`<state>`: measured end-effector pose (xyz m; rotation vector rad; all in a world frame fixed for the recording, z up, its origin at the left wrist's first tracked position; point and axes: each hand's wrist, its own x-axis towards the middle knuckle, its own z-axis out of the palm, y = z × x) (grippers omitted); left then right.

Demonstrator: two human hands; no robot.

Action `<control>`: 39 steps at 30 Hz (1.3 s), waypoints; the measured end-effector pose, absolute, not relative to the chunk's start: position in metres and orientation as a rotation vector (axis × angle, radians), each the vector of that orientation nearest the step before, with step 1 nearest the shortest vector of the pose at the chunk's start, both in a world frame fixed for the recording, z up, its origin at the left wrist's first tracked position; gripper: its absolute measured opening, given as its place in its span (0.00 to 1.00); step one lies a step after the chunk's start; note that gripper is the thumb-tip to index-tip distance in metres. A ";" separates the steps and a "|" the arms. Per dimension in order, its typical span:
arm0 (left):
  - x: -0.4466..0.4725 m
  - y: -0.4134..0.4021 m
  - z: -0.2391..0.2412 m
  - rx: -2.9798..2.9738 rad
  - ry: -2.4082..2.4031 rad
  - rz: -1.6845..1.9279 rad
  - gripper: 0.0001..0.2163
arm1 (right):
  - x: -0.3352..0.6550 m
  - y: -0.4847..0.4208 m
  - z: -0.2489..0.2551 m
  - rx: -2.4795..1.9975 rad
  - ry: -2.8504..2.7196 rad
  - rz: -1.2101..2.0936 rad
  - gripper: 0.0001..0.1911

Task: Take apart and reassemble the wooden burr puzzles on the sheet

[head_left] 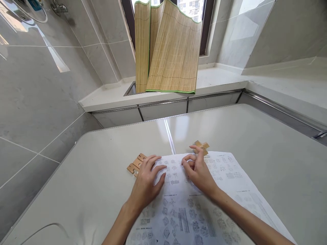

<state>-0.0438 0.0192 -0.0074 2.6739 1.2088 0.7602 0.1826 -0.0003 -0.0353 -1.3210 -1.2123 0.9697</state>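
A large printed sheet (176,190), covered in small line diagrams and blocks of text, lies on the table under both hands. My left hand (145,180) rests at the sheet's left side with its fingers spread and nothing held. Just beyond it are several flat notched wooden pieces (133,167), partly covered by that hand. My right hand (199,170) is over the upper middle of the sheet, thumb and lower fingers bent, index finger stretched forward. Near that fingertip, at the sheet's top edge, sit crossed wooden pieces (205,146), partly hidden by the finger.
The glossy white table (102,163) has a metal seam (169,136) across it. Behind stands a white ledge (217,81) with a bamboo mat (173,51) propped before the window. A thin cable (48,224) shows at lower left. Tiled walls (38,102) border the left.
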 end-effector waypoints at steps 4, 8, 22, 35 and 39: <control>-0.038 0.014 -0.004 2.698 1.048 0.802 0.10 | 0.185 0.002 -0.031 -1.305 -1.062 1.073 0.32; -0.029 0.007 -0.002 2.709 0.947 0.804 0.09 | 0.189 0.004 -0.027 -1.283 -0.955 1.139 0.31; -0.005 -0.017 -0.008 2.701 0.689 0.670 0.08 | 0.200 0.007 -0.021 -1.180 -0.688 1.244 0.32; -0.006 -0.013 -0.008 2.348 0.920 0.702 0.06 | 0.196 0.003 -0.018 -1.098 -0.801 1.299 0.14; -0.007 -0.010 -0.005 2.031 1.122 0.745 0.06 | 0.195 0.000 -0.017 -0.935 -0.911 1.454 0.11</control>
